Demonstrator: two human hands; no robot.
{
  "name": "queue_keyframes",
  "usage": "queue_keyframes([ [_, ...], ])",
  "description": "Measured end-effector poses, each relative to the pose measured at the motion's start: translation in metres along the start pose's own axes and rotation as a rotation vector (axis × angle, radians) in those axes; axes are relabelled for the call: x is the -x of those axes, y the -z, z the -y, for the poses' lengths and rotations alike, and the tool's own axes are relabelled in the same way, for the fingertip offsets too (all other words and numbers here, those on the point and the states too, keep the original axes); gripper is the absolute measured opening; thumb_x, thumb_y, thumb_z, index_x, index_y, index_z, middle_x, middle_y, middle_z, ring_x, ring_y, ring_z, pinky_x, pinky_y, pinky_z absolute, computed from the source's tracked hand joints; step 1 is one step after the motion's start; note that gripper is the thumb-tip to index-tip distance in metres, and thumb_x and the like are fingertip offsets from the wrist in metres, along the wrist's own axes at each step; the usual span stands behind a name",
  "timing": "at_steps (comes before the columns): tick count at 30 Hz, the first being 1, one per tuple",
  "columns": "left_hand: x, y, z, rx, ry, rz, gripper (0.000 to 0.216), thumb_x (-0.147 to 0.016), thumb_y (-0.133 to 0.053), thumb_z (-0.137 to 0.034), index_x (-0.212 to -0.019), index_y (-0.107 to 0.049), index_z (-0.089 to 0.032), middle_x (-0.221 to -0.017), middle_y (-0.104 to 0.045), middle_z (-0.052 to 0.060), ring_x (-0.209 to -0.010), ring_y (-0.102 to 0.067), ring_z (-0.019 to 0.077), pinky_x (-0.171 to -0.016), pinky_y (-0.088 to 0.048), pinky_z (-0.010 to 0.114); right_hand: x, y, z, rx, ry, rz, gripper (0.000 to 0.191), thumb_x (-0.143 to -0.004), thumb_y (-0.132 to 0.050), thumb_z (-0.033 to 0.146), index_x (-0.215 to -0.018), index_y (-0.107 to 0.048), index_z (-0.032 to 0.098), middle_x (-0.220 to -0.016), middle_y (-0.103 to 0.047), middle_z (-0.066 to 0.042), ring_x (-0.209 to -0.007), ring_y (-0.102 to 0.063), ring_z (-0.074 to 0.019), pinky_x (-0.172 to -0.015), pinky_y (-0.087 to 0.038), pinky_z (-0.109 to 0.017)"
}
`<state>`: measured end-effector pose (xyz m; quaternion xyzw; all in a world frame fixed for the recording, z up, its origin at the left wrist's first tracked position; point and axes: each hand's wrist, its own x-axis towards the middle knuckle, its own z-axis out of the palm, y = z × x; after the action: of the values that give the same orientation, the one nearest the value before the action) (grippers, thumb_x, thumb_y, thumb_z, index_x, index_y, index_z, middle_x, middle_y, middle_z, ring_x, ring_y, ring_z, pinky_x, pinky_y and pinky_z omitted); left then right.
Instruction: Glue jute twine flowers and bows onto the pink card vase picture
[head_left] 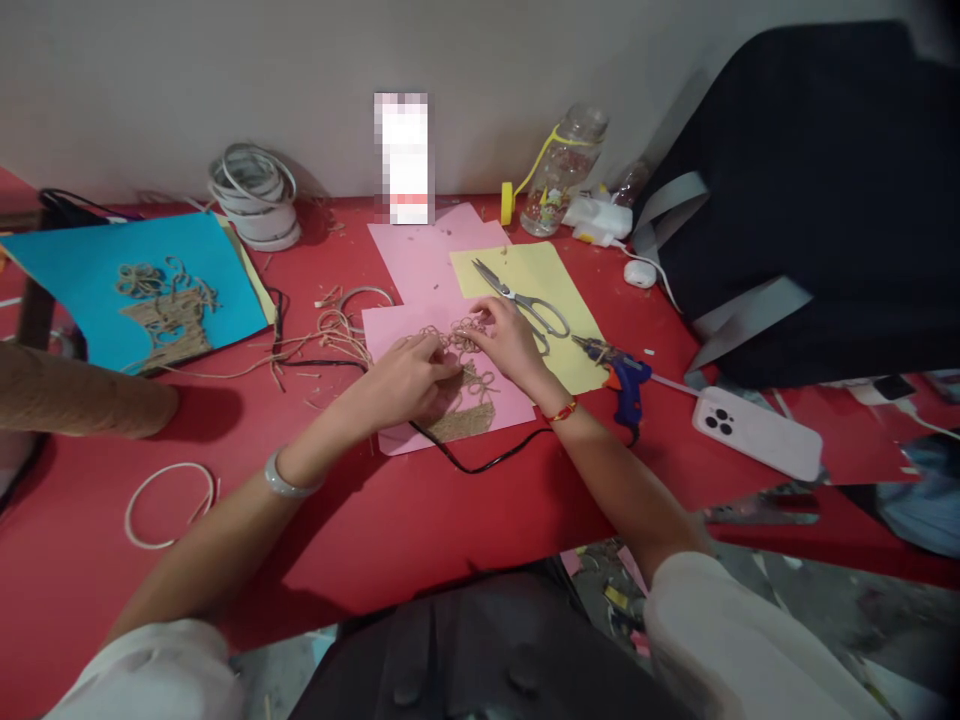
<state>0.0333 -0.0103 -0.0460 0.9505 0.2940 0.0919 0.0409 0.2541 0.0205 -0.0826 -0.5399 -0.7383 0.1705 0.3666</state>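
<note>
Two bare hands | left hand (409, 378), right hand (510, 345): both curled narrow, fingertips on looped jute twine (459, 375), grip unclear | twine lies on pink paper (504, 412) | scissors (525, 305) on yellow paper (540, 275), just beyond | blue glue gun (619, 375) to the right

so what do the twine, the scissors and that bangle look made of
The twine looks like natural jute: matte tan with a dry, fibrous surface. The scissors look like steel, with bright, reflective blades; the handles could be metal too, but that's less certain. The bangle is smooth, milky and softly glossy, so possibly polished stone, though plastic or glass can't be ruled out.
</note>
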Motion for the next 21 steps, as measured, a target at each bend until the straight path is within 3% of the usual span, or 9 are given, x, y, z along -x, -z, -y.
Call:
queue_keyframes([
  [3, 0.001, 0.0, -0.001, -0.013, 0.004, -0.003, 0.04, -0.09, -0.052, -0.012, -0.123, -0.073, -0.021, -0.105, -0.063, 0.015, -0.095, -0.059, 0.0272, -0.083, -0.049, 0.04, 0.002, 0.008, 0.005, 0.013, -0.016, -0.034, 0.022, -0.087, -0.075, 0.026, -0.103, -0.06, 0.022, -0.107, -0.061, -0.007, -0.09, -0.06, -0.021, -0.081, -0.049, -0.035],
  [7, 0.0, 0.0, -0.001, -0.019, 0.003, -0.015, 0.038, -0.094, -0.05, -0.015, -0.123, -0.073, -0.021, -0.104, -0.062, 0.014, -0.096, -0.059, 0.0267, -0.083, -0.048, 0.039, 0.009, 0.019, 0.01, 0.062, -0.041, -0.069, 0.025, -0.086, -0.077, 0.035, -0.089, -0.054, 0.024, -0.094, -0.06, -0.003, -0.082, -0.057, -0.0194, -0.074, -0.044, -0.033],
  [11, 0.0, 0.002, -0.002, -0.023, -0.007, 0.008, 0.035, -0.095, -0.051, -0.018, -0.122, -0.074, -0.02, -0.102, -0.062, 0.014, -0.094, -0.059, 0.0262, -0.084, -0.047, 0.039, 0.015, 0.016, 0.01, 0.106, -0.07, 0.016, 0.039, -0.077, -0.084, 0.042, -0.083, -0.05, 0.023, -0.088, -0.057, 0.0, -0.077, -0.053, -0.0177, -0.068, -0.038, -0.03],
  [16, 0.002, 0.006, 0.002, 0.004, -0.003, 0.034, 0.044, -0.091, -0.051, -0.009, -0.126, -0.072, -0.023, -0.105, -0.063, 0.013, -0.095, -0.06, 0.0254, -0.085, -0.046, 0.039, 0.015, 0.01, 0.013, 0.127, -0.098, 0.107, 0.042, -0.075, -0.086, 0.04, -0.08, -0.048, 0.023, -0.086, -0.055, 0.001, -0.073, -0.05, -0.0171, -0.065, -0.035, -0.029],
  [21, 0.004, 0.016, 0.011, 0.118, 0.015, 0.052, 0.042, -0.089, -0.051, -0.007, -0.118, -0.076, -0.025, -0.105, -0.066, 0.01, -0.097, -0.061, 0.0234, -0.087, -0.045, 0.037, 0.015, 0.011, 0.014, 0.112, -0.087, 0.107, 0.041, -0.077, -0.085, 0.036, -0.08, -0.047, 0.023, -0.086, -0.053, 0.001, -0.072, -0.049, -0.0158, -0.065, -0.034, -0.028],
])
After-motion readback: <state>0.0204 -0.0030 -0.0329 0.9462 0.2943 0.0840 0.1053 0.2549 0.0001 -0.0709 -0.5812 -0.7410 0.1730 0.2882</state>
